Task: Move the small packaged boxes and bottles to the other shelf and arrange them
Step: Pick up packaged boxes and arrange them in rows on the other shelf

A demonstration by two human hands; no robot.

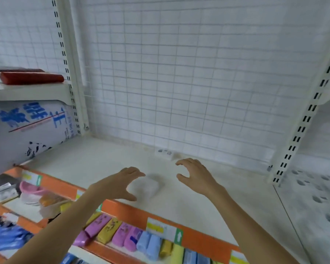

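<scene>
A small pale, blurred package [148, 187] lies on the cream shelf [208, 202] between my two hands. My left hand [120, 184] hovers just to its left with fingers spread and thumb out, holding nothing; whether it touches the package is unclear. My right hand [195, 176] hangs a little to the right of the package, fingers loosely curved and apart, also holding nothing. A small white box [165, 153] with dark marks sits at the back of the shelf against the wire grid.
A large white bag with blue print [27, 128] fills the shelf to the left, under a shelf bearing red packets [31, 77]. Below the orange shelf edge [133, 212] lie rows of purple, yellow and blue packages [122, 233]. A perforated side panel [316, 206] stands right.
</scene>
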